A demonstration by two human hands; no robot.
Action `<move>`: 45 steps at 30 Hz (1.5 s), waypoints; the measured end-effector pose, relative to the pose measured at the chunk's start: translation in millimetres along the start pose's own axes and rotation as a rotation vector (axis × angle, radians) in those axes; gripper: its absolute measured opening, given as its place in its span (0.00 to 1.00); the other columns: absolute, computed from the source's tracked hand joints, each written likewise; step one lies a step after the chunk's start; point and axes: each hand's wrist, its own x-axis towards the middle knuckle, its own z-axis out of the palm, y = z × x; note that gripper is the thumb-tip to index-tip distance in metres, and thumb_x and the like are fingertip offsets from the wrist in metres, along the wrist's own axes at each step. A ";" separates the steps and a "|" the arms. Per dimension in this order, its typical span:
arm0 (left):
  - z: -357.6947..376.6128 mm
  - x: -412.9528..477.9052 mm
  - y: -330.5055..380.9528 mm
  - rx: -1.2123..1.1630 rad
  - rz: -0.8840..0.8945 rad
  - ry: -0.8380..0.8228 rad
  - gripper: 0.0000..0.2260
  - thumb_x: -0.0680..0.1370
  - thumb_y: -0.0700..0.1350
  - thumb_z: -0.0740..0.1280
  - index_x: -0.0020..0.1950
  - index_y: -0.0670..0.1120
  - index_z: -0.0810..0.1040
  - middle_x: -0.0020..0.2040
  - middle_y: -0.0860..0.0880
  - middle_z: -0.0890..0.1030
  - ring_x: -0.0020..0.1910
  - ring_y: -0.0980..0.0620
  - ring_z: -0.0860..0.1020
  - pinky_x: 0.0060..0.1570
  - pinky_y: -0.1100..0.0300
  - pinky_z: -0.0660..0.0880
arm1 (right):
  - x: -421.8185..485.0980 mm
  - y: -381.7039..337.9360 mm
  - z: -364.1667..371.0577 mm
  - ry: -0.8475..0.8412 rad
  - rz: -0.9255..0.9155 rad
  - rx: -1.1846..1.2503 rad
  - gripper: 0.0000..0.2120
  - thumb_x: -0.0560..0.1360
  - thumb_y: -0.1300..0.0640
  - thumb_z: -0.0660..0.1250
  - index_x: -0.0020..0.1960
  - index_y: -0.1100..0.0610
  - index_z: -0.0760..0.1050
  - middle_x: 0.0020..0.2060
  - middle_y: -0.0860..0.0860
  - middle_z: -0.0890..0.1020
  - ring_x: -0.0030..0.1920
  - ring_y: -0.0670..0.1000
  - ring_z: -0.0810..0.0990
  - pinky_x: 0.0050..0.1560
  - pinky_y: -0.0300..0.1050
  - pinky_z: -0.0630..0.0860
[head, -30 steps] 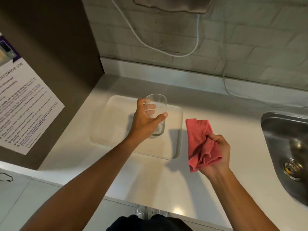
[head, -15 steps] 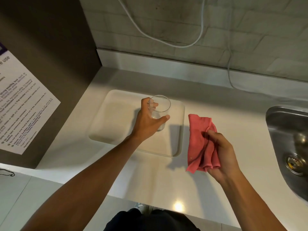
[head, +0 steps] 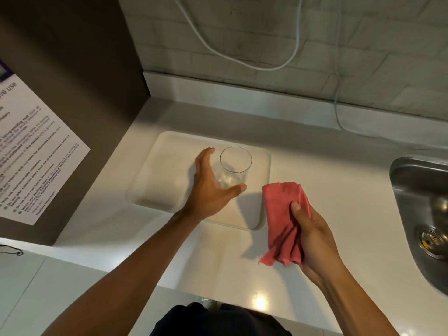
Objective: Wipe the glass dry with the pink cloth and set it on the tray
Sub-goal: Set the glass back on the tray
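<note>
- The clear, cylindrical drinking glass [head: 234, 167] is seen upright on the shallow white plastic tray [head: 155, 187], apparently set down there as dry.
- The left hand [head: 211, 187] is spread wide, cupped just beside it; contact cannot be told.
- The crumpled pink cloth [head: 283, 214] is gripped in the right hand [head: 312, 236], clear of the tray, seemingly finished with.

The left hand [head: 210, 187] is reaching far and left of centre, fingers spread wide and thumb stretched out to the right, gripping nothing. The left forearm is running back toward the near left corner. The right hand [head: 309, 235] is hanging nearer and to the right, palm turned leftward, fingers and thumb pinching closed, forearm angling to the near right.
</note>
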 end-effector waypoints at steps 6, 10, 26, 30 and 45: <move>-20.0 -81.7 29.4 -0.114 0.047 -0.237 0.20 0.76 0.56 0.71 0.67 0.63 0.71 0.61 0.61 0.79 0.60 0.58 0.79 0.55 0.68 0.72 | -20.0 14.2 15.4 -0.150 0.027 -0.014 0.19 0.75 0.39 0.67 0.58 0.50 0.84 0.52 0.57 0.87 0.51 0.55 0.87 0.46 0.43 0.82; -18.4 -101.7 35.9 -0.187 -0.068 -0.354 0.17 0.77 0.53 0.73 0.61 0.69 0.74 0.57 0.63 0.84 0.57 0.56 0.83 0.57 0.63 0.79 | -29.0 23.6 22.0 -0.245 -0.077 -0.208 0.15 0.79 0.43 0.63 0.63 0.44 0.80 0.56 0.52 0.86 0.57 0.55 0.85 0.51 0.40 0.80; -39.7 -87.6 42.5 0.166 -0.015 -0.558 0.09 0.76 0.56 0.74 0.45 0.69 0.75 0.45 0.71 0.80 0.46 0.64 0.77 0.43 0.73 0.70 | -29.1 -2.8 -5.9 -0.294 -0.342 -0.866 0.12 0.70 0.36 0.69 0.44 0.42 0.78 0.44 0.39 0.85 0.48 0.41 0.85 0.42 0.31 0.78; -36.7 -80.0 52.0 0.170 0.126 -0.595 0.06 0.76 0.55 0.74 0.45 0.60 0.77 0.42 0.67 0.79 0.42 0.65 0.75 0.41 0.74 0.67 | -29.4 -20.6 -13.3 -0.304 -0.385 -0.931 0.11 0.71 0.34 0.67 0.41 0.41 0.74 0.38 0.40 0.86 0.40 0.42 0.86 0.39 0.33 0.79; 43.8 11.0 112.2 0.119 0.316 -0.347 0.10 0.78 0.40 0.75 0.59 0.47 0.83 0.50 0.51 0.85 0.42 0.53 0.80 0.44 0.59 0.78 | 27.9 -108.1 -47.8 -0.037 -0.711 -1.298 0.21 0.75 0.44 0.70 0.66 0.43 0.70 0.44 0.36 0.83 0.37 0.43 0.83 0.39 0.41 0.78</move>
